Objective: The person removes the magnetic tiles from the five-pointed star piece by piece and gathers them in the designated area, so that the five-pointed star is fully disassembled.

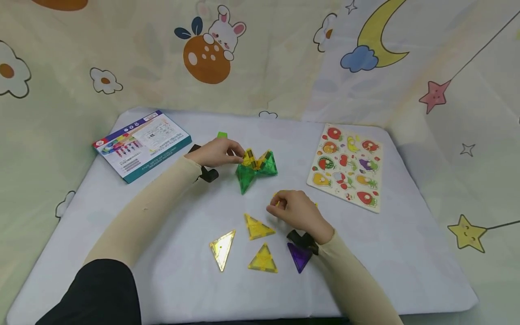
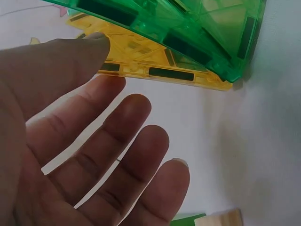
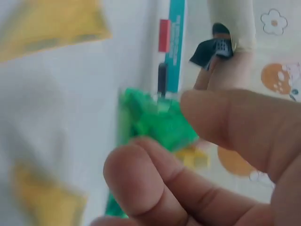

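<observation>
In the head view, my left hand (image 1: pixel 217 152) is at a small structure of translucent magnetic tiles, with green triangles (image 1: pixel 245 176) below and yellow ones on top. The thumb and index finger pinch the edge of a yellow triangle tile (image 2: pixel 136 52) in the left wrist view, while the other fingers extend beneath. My right hand (image 1: pixel 299 212) hovers closer to the front with fingers loosely bent, and the right wrist view has a gap between thumb and fingertips. Bits of yellow peek out around this hand, mostly hidden by it.
Nearer the front lie yellow triangle tiles (image 1: pixel 258 227), (image 1: pixel 263 259), a shiny pale triangle (image 1: pixel 222 249) and a purple triangle (image 1: pixel 299 257) by the right wrist. A boxed set (image 1: pixel 142 144) is at back left, a fruit puzzle board (image 1: pixel 345 167) at right. A small green piece (image 1: pixel 222 135) sits behind the left hand.
</observation>
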The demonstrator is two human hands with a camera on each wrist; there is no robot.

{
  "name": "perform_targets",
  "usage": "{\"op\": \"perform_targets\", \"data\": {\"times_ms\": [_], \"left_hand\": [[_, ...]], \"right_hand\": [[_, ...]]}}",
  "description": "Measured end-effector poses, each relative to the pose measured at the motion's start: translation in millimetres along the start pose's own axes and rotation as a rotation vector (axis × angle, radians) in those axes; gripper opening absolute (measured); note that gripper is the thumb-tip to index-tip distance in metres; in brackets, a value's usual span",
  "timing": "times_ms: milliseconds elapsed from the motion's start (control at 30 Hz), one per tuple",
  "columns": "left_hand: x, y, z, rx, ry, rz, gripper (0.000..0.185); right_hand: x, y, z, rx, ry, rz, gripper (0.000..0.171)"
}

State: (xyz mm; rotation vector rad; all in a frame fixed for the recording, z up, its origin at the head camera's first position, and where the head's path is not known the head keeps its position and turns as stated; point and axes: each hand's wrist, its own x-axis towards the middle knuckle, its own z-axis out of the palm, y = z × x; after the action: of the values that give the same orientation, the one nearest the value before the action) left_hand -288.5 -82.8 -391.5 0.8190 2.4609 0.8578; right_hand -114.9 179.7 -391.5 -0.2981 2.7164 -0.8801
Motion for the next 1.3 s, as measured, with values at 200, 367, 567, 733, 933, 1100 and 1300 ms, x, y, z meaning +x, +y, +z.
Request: {"op": "perform_targets", "data": {"times_ms": [200,367,567,733,933,1100,1300], "left_hand": [[3.4,-5.1,5.7,-0.027,-0.032,0.017,0.026],[9.9,-15.5,15.0,-0.012,-0.064,0.050,0.021],[8.6,-20.0,22.1,-0.043,-0.062,0.063,0.017],[4.5,-16.3,24.5,-0.041,-0.029,0.064,0.015],[0.5,-16.1,28.0,-0.037,0.008,0.044,0.013],[-3.5,-16.5,34.0,-0.042,0.049,0.011,0.015],[-12.4,-12.8,41.4,-0.095,0.095,-0.053,0.019]], "right_hand": [[48,-16,14,-0.006,-0.040,0.082,0.041],[69,-17,28,-0.066,-0.003,0.140,0.054],[77,-21,39,-0.109,0.105,0.135,0.055],[78,-24,39,-0.120,0.125,0.159,0.048],[80,-21,35,-0.109,0.101,0.159,0.040],[82,-15,27,-0.098,0.066,0.119,0.031],[85,-6,17,-0.100,0.015,0.112,0.044]]}}
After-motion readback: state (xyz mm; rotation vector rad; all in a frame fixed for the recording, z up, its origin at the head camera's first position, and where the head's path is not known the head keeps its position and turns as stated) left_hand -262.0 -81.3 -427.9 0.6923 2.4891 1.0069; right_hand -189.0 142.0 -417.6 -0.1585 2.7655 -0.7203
